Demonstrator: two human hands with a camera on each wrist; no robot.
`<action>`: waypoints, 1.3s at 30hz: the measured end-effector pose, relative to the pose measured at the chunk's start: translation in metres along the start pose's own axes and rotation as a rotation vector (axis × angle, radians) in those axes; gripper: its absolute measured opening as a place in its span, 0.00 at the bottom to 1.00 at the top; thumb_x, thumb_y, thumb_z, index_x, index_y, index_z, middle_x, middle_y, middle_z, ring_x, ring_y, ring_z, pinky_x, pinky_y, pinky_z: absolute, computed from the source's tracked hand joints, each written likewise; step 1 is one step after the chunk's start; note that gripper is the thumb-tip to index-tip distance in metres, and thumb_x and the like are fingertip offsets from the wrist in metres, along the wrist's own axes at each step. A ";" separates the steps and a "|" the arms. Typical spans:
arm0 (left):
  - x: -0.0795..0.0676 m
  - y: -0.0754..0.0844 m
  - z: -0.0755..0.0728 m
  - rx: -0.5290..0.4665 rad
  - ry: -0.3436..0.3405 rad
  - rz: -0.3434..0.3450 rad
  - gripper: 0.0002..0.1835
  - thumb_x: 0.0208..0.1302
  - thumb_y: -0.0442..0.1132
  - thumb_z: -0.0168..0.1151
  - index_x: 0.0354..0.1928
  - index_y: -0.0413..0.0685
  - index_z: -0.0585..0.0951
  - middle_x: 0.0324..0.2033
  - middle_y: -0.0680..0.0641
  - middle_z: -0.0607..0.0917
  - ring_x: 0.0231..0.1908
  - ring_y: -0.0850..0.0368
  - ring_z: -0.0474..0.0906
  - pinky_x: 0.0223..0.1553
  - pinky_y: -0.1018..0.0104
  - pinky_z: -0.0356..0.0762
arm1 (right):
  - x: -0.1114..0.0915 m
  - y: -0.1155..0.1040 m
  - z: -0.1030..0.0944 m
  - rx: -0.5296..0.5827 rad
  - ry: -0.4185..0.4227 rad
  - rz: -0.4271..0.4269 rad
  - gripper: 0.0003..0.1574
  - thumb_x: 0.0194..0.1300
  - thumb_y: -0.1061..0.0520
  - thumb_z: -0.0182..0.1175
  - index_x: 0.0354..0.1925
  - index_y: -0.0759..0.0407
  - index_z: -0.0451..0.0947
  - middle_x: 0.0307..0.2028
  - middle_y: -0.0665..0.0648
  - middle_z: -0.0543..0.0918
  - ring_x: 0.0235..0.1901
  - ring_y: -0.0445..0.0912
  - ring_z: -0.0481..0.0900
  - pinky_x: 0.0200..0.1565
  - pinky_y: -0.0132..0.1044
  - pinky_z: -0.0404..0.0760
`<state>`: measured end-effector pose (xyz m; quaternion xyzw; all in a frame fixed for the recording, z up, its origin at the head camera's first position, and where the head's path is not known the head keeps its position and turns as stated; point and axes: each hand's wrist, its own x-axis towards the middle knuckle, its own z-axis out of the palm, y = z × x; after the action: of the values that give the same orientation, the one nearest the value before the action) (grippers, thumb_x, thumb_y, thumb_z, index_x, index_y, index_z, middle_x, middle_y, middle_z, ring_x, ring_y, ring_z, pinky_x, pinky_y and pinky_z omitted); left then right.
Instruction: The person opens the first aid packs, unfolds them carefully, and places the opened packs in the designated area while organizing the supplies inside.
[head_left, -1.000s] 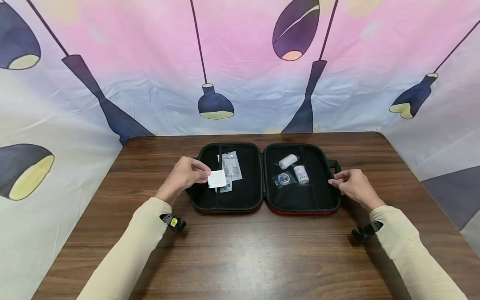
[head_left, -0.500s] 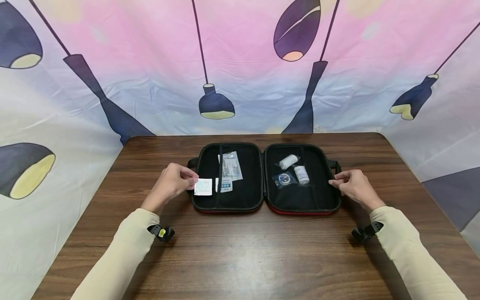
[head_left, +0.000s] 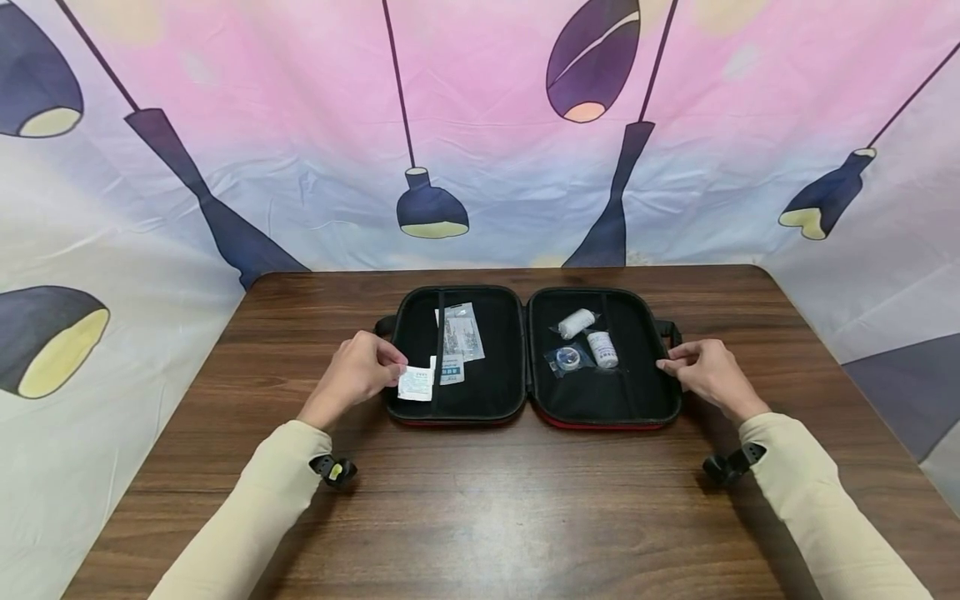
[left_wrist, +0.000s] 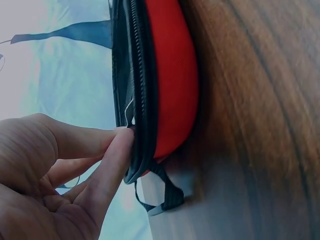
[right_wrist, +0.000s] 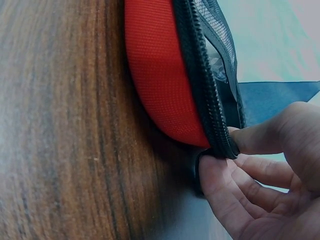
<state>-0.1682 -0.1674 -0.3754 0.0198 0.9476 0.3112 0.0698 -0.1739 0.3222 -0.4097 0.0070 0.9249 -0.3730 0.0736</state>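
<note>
A black-lined, red-shelled zip case (head_left: 491, 396) lies unfolded flat on the table. Over its left half, my left hand (head_left: 356, 372) pinches a small white square packet (head_left: 415, 384) between thumb and fingertips, close beside the elastic strap (head_left: 439, 333). From the left wrist, only a thin white edge (left_wrist: 128, 112) of the packet shows at the zipped rim. My right hand (head_left: 708, 373) grips the outer rim of the right half; the right wrist view has thumb and fingers on either side of the zip edge (right_wrist: 220, 135). Printed clear packets (head_left: 468, 336) and a blue-and-white sachet (head_left: 452, 372) lie by the strap.
In the right half sit a wrapped white roll (head_left: 577, 322), a white printed cylinder (head_left: 602, 349) and a bagged round roll (head_left: 567, 358). Black handles stick out at both outer sides. The wooden table (head_left: 495, 517) meets a patterned cloth backdrop (head_left: 337, 208).
My left hand drew the white packet left and toward me off the strap, then brought it slightly back right toward the strap. The right hand has stayed on the case rim.
</note>
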 end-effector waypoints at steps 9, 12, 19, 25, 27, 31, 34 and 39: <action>-0.001 0.003 0.013 -0.036 -0.034 -0.006 0.04 0.65 0.31 0.66 0.37 0.38 0.88 0.27 0.47 0.87 0.26 0.58 0.85 0.29 0.66 0.83 | -0.003 -0.001 0.000 -0.001 0.003 0.005 0.28 0.71 0.54 0.64 0.54 0.78 0.77 0.40 0.68 0.84 0.28 0.49 0.80 0.31 0.40 0.79; -0.001 0.006 0.017 -0.058 -0.041 -0.021 0.03 0.64 0.30 0.67 0.37 0.38 0.88 0.27 0.47 0.87 0.27 0.59 0.85 0.31 0.65 0.85 | -0.004 -0.001 0.000 0.001 0.003 0.003 0.28 0.71 0.54 0.64 0.54 0.78 0.77 0.40 0.67 0.84 0.28 0.49 0.80 0.31 0.40 0.79; 0.001 0.012 0.027 -0.136 -0.053 -0.028 0.02 0.63 0.28 0.68 0.37 0.36 0.86 0.29 0.45 0.88 0.28 0.58 0.86 0.34 0.64 0.87 | -0.005 -0.003 0.001 0.012 0.008 0.002 0.28 0.71 0.54 0.63 0.55 0.79 0.76 0.41 0.68 0.84 0.29 0.49 0.80 0.32 0.39 0.79; 0.001 0.011 0.031 -0.148 -0.039 -0.027 0.02 0.62 0.27 0.68 0.36 0.35 0.85 0.28 0.45 0.88 0.27 0.58 0.85 0.32 0.65 0.87 | -0.003 -0.004 0.004 0.020 0.016 -0.007 0.27 0.71 0.55 0.63 0.55 0.79 0.76 0.44 0.71 0.84 0.30 0.48 0.81 0.31 0.39 0.81; -0.001 0.010 0.031 -0.147 -0.035 -0.028 0.02 0.63 0.28 0.68 0.36 0.35 0.85 0.28 0.45 0.88 0.26 0.58 0.85 0.32 0.65 0.87 | -0.003 -0.005 0.006 0.021 0.021 -0.007 0.27 0.71 0.55 0.63 0.56 0.79 0.77 0.44 0.71 0.84 0.31 0.48 0.81 0.32 0.38 0.81; -0.006 0.010 0.031 -0.139 -0.035 -0.029 0.02 0.63 0.27 0.67 0.37 0.36 0.86 0.28 0.45 0.88 0.26 0.59 0.85 0.34 0.65 0.87 | -0.002 -0.006 0.008 0.022 0.026 -0.010 0.26 0.71 0.55 0.63 0.54 0.78 0.78 0.42 0.69 0.84 0.30 0.48 0.81 0.32 0.38 0.81; -0.010 0.008 0.030 -0.134 -0.032 -0.029 0.03 0.63 0.25 0.66 0.37 0.36 0.86 0.28 0.45 0.88 0.27 0.58 0.84 0.34 0.65 0.87 | -0.001 -0.006 0.009 0.017 0.033 -0.021 0.25 0.71 0.55 0.63 0.54 0.77 0.79 0.42 0.68 0.84 0.30 0.48 0.80 0.32 0.38 0.80; -0.015 0.007 0.030 -0.155 -0.037 -0.038 0.03 0.63 0.26 0.66 0.38 0.35 0.86 0.28 0.46 0.88 0.27 0.59 0.85 0.34 0.66 0.87 | 0.000 -0.008 0.010 0.017 0.030 -0.024 0.25 0.71 0.55 0.63 0.55 0.76 0.78 0.44 0.70 0.83 0.32 0.48 0.80 0.33 0.38 0.80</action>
<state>-0.1490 -0.1459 -0.3933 0.0019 0.9194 0.3817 0.0947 -0.1731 0.3098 -0.4114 0.0019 0.9227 -0.3814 0.0553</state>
